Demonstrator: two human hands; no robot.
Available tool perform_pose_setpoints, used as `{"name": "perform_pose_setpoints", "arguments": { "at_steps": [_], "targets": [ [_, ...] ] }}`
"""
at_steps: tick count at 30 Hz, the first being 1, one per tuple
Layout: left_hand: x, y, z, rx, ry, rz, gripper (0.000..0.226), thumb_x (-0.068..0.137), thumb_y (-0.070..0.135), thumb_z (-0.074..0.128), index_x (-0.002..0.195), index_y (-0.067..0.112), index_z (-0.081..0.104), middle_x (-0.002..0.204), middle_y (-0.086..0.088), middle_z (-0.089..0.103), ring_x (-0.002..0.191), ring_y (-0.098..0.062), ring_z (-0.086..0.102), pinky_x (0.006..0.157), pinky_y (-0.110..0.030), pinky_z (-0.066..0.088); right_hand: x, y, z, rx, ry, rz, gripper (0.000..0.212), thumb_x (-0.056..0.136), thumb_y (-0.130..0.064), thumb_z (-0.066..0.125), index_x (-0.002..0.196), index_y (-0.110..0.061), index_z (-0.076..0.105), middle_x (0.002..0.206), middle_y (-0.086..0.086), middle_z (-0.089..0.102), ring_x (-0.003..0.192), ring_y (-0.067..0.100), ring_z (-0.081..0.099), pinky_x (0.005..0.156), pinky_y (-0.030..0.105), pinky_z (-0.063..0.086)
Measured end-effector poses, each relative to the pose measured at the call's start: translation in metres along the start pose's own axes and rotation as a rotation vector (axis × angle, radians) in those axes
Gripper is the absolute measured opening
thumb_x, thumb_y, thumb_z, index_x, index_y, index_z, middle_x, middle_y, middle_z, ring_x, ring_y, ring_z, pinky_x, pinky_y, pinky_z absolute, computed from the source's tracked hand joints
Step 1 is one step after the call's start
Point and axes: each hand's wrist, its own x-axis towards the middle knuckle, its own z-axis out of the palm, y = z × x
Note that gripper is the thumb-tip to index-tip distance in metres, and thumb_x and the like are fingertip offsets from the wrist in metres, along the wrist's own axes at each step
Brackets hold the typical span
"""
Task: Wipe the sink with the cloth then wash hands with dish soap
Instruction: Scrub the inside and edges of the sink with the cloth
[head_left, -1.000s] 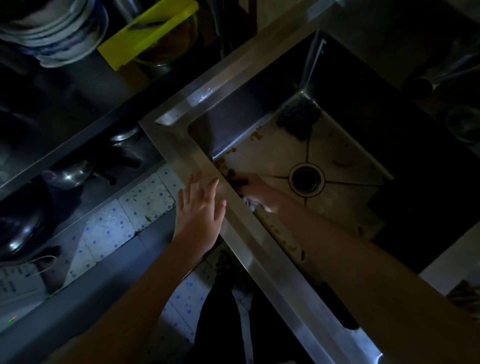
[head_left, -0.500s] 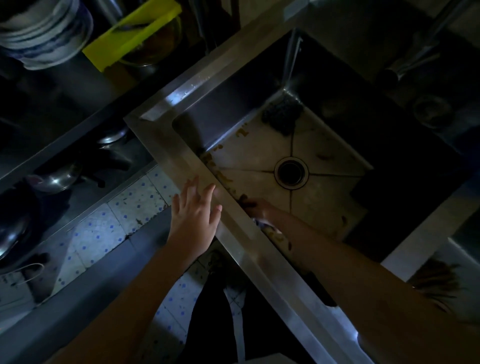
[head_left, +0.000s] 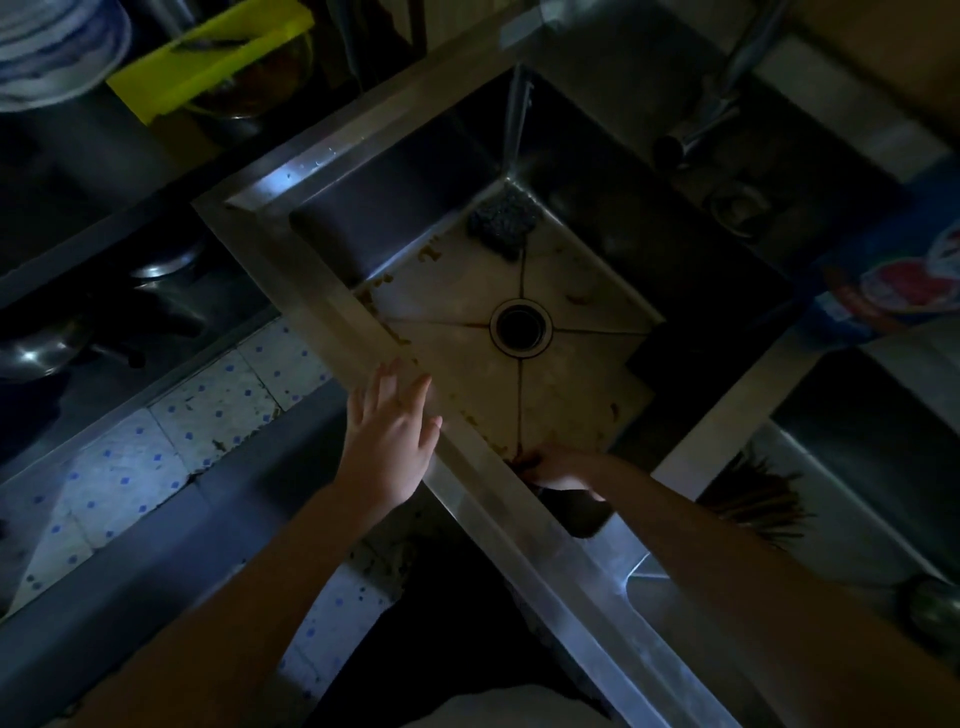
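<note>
The right hand (head_left: 558, 467) has slid along the sink (head_left: 311, 161) wall to lower centre, its fingers' hold too dark to tell; the left hand (head_left: 389, 441) rests straight fingers on the rim.

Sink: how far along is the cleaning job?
Nothing looks finished: brown residue lines the floor edge of the sink. In hand: the right hand works the near corner, cloth too dark to see; the left hand rests on the rim. Left: more wiping, then soaping hands.

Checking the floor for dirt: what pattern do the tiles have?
The tiles are white with small blue dots; head view.
</note>
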Motion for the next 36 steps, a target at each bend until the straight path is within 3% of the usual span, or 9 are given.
{"name": "perform_pose_setpoints", "arguments": {
  "at_steps": [2, 7, 12, 17, 21, 23, 28, 32, 36],
  "targets": [
    [-0.003, -0.001, 0.002, -0.005, -0.001, 0.02, 0.049, 0.091, 0.037, 0.048, 0.134, 0.013, 0.045, 0.143, -0.021, 0.037, 0.133, -0.037, 0.034, 0.105, -0.054, 0.033, -0.003, 0.001, 0.0, -0.096, -0.018, 0.017, 0.029, 0.098, -0.019, 0.045, 0.115, -0.003, 0.063, 0.102, 0.013, 0.065, 0.089, 0.021, 0.056, 0.084, 0.032, 0.045],
    [-0.01, -0.006, 0.006, -0.052, 0.007, 0.067, 0.051, 0.089, 0.039, 0.043, 0.133, 0.012, 0.045, 0.142, -0.023, 0.039, 0.132, -0.04, 0.035, 0.105, -0.056, 0.032, -0.008, -0.025, 0.003, -0.064, 0.126, -0.032, 0.019, 0.099, -0.019, 0.046, 0.1, -0.011, 0.062, 0.075, 0.005, 0.061, 0.051, 0.01, 0.049, 0.045, 0.019, 0.041],
    [-0.017, -0.006, 0.007, -0.104, 0.015, 0.086, 0.052, 0.092, 0.039, 0.04, 0.138, 0.015, 0.037, 0.149, -0.022, 0.029, 0.138, -0.039, 0.026, 0.11, -0.055, 0.026, -0.012, -0.046, 0.001, 0.186, 0.197, -0.131, 0.031, 0.097, -0.012, 0.048, 0.128, -0.015, 0.056, 0.07, 0.005, 0.059, 0.056, 0.014, 0.049, 0.053, 0.024, 0.042],
    [-0.027, 0.017, 0.012, -0.109, -0.042, 0.148, 0.052, 0.096, 0.037, 0.04, 0.142, 0.014, 0.031, 0.154, -0.018, 0.019, 0.143, -0.034, 0.015, 0.115, -0.049, 0.018, -0.02, -0.029, 0.007, 0.08, 0.205, -0.139, 0.024, 0.099, -0.02, 0.047, 0.115, -0.017, 0.064, 0.067, -0.004, 0.058, 0.059, 0.007, 0.052, 0.044, 0.012, 0.041],
    [-0.039, 0.034, 0.022, -0.092, -0.074, 0.132, 0.054, 0.097, 0.037, 0.037, 0.145, 0.015, 0.025, 0.155, -0.018, 0.015, 0.144, -0.033, 0.011, 0.116, -0.047, 0.016, -0.029, -0.004, 0.007, 0.045, 0.151, -0.115, 0.019, 0.096, -0.016, 0.048, 0.102, -0.017, 0.066, 0.072, 0.001, 0.062, 0.063, 0.012, 0.055, 0.056, 0.019, 0.046],
    [-0.044, 0.041, 0.028, -0.091, -0.089, 0.103, 0.055, 0.098, 0.038, 0.037, 0.146, 0.016, 0.023, 0.156, -0.017, 0.013, 0.145, -0.032, 0.009, 0.117, -0.048, 0.014, -0.033, 0.005, 0.007, -0.034, 0.125, -0.098, 0.018, 0.094, -0.012, 0.048, 0.097, -0.014, 0.065, 0.067, 0.003, 0.057, 0.057, 0.014, 0.051, 0.051, 0.02, 0.042],
    [-0.051, 0.069, 0.039, -0.09, -0.027, 0.056, 0.052, 0.096, 0.038, 0.04, 0.142, 0.017, 0.031, 0.152, -0.015, 0.023, 0.142, -0.029, 0.018, 0.113, -0.047, 0.018, -0.035, 0.008, 0.004, -0.423, 0.062, -0.083, 0.014, 0.088, -0.008, 0.051, 0.085, -0.001, 0.062, 0.074, 0.01, 0.057, 0.066, 0.02, 0.05, 0.059, 0.026, 0.039],
    [-0.059, 0.089, 0.047, -0.091, 0.021, 0.015, 0.049, 0.095, 0.036, 0.041, 0.14, 0.018, 0.036, 0.149, -0.012, 0.027, 0.141, -0.027, 0.021, 0.112, -0.047, 0.015, -0.028, 0.007, -0.004, -0.693, 0.002, -0.077, 0.028, 0.084, -0.001, 0.049, 0.058, -0.009, 0.045, 0.053, 0.003, 0.039, 0.045, 0.017, 0.035, 0.045, 0.025, 0.03],
    [-0.063, 0.098, 0.055, -0.085, 0.021, -0.017, 0.048, 0.095, 0.035, 0.043, 0.139, 0.016, 0.038, 0.15, -0.014, 0.025, 0.142, -0.028, 0.019, 0.113, -0.052, 0.013, -0.019, 0.01, -0.008, -0.888, -0.02, -0.079, 0.035, 0.087, -0.004, 0.047, 0.052, -0.012, 0.045, 0.044, 0.0, 0.04, 0.037, 0.014, 0.036, 0.041, 0.024, 0.031]
  ]
}}
